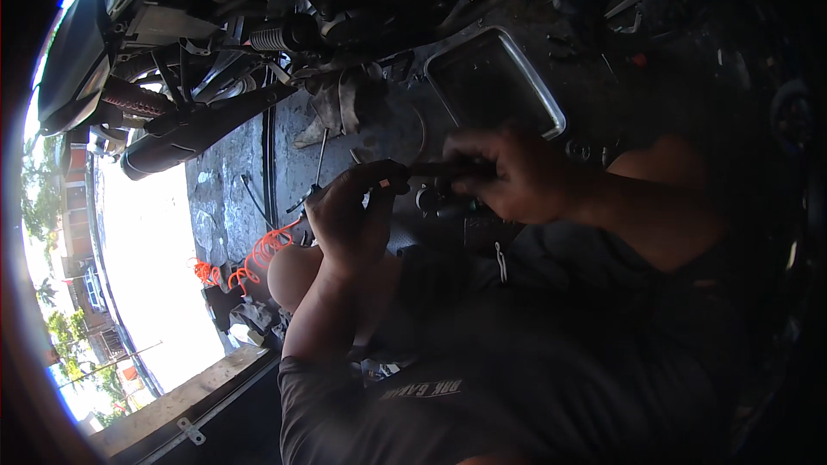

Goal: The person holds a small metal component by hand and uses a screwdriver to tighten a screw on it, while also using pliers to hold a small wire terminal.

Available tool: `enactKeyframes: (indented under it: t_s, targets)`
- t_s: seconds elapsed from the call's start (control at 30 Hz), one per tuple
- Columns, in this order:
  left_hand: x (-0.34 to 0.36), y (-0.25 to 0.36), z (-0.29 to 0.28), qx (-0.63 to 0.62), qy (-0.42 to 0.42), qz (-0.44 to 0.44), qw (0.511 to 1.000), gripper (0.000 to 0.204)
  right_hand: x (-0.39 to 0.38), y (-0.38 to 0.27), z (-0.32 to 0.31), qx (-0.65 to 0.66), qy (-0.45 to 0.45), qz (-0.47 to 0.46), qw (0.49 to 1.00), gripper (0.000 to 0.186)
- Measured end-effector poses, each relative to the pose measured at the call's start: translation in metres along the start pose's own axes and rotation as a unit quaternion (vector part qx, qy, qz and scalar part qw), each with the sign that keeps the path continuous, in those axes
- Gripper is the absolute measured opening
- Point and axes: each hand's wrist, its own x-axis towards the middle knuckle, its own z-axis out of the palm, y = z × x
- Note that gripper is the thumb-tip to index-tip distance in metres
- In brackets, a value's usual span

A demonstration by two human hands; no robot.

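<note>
My left hand is closed around one end of a slim dark object, with a small pale-orange bit showing at its fingers. Gripping the other part from the right is my right hand, its fingers curled; I cannot make out what the object is. Below and between my hands are small dark metal parts, partly hidden. A long thin metal rod lies on the stained floor just beyond my left hand.
A motorbike with a black exhaust fills the top left. A metal tray and grey rag lie on the floor. An orange coiled hose is beside my left knee. Scattered tools are at top right; a bright doorway opens left.
</note>
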Motion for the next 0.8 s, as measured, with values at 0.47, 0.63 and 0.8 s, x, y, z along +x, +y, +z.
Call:
enactKeyframes:
  t_s: [0.47,0.63,0.8]
  targets:
    - [0.003,0.002,-0.001,0.012,-0.004,0.021,1.000,0.016,-0.002,-0.013,-0.001,0.033,-0.003,0.025,0.999,0.025]
    - [0.004,0.006,0.000,-0.154,0.004,-0.097,0.983,0.013,-0.003,-0.008,0.001,-0.115,0.048,-0.081,0.989,0.033]
    - [0.003,0.001,-0.004,-0.219,0.002,-0.163,0.962,0.011,-0.008,-0.012,0.008,-0.515,0.174,-0.372,0.752,0.040]
